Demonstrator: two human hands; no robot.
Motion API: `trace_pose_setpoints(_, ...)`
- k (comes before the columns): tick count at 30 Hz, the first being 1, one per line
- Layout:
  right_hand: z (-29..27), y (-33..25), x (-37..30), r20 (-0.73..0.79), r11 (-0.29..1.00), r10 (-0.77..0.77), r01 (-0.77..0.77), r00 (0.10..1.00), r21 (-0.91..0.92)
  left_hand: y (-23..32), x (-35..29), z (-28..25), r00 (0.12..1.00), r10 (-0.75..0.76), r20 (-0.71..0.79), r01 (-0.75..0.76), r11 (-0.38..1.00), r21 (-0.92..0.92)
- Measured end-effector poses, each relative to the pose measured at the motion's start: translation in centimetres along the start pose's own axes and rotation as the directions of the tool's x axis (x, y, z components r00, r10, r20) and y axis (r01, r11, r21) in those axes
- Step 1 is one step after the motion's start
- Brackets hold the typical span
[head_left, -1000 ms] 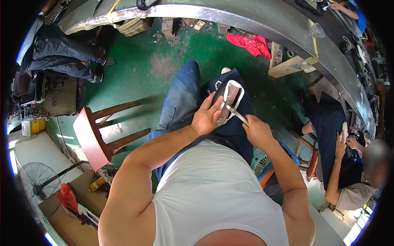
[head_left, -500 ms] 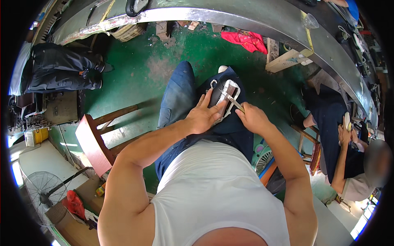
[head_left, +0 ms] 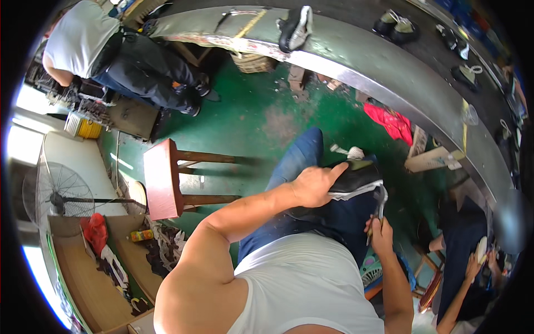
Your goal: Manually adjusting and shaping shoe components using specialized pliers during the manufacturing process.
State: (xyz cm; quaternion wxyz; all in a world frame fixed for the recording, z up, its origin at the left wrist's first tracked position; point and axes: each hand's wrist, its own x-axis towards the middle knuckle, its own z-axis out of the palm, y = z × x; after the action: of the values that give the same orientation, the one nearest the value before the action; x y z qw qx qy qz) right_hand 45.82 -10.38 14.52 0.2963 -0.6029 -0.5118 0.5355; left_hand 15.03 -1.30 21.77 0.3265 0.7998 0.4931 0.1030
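Note:
My left hand (head_left: 314,186) grips a black shoe upper (head_left: 356,177) with a pale lower edge, held above my right thigh. Its fingers lie over the dark side, and the thumb side is partly hidden. A white lace end (head_left: 355,152) sticks out past the shoe. In my right hand (head_left: 381,234) is a pair of metal pincers (head_left: 381,201), closed around the handles. The curved head of the pincers is at the shoe's pale edge on the right; I cannot tell whether the jaws bite it.
A long metal bench (head_left: 339,55) curves across the far side, with a black and white shoe (head_left: 295,29) on it. A red-topped wooden stool (head_left: 162,178) stands left, beyond a bin (head_left: 72,250) and fan (head_left: 58,197). One person (head_left: 150,67) stands far left; another's hands (head_left: 475,261) work at right.
The shoe has been turned from its underside to its dark side, and the pincers have moved from across it to its right edge. My view has swung left.

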Motion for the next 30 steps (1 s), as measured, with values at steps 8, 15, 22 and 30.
trace_pose_setpoints(8,-1.0,0.2,-0.1,0.035,0.998,0.002,-0.004,0.999,0.063,3.2,5.6,-3.9,0.987,0.064,-0.148,-0.148,0.722,-0.676)
trace_pose_setpoints(15,-3.0,-3.7,-0.4,0.316,0.962,0.114,-0.026,0.942,-0.270,-2.1,1.6,6.3,0.990,-0.143,-0.008,0.130,0.919,-0.371)
trace_pose_setpoints(22,-0.9,-7.5,1.0,0.492,0.899,0.024,0.196,0.870,-0.391,-0.8,-1.4,6.0,0.963,-0.207,-0.172,0.156,0.950,-0.270)
trace_pose_setpoints(30,-0.7,-12.9,3.8,0.620,0.708,0.255,0.294,0.742,-0.642,-2.2,-3.7,10.8,0.922,-0.302,-0.241,0.012,0.644,-0.765)
